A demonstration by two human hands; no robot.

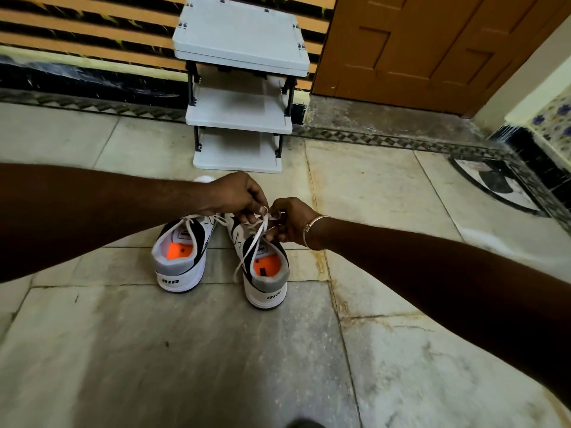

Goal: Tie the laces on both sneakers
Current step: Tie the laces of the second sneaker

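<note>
White laces (251, 239) rise from the right-side sneaker (266, 284); your left hand (234, 194) and right hand (289, 222) each pinch a strand.

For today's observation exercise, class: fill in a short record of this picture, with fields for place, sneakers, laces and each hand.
place: floor, white rack and wooden door behind
sneakers: left sneaker and right sneaker side by side, heels toward camera, orange insoles
laces: right sneaker's, lifted between both hands, one end hanging loose
left hand: pinches a lace
right hand: pinches a lace; bracelet on wrist
progress: no finished bow visible
</note>
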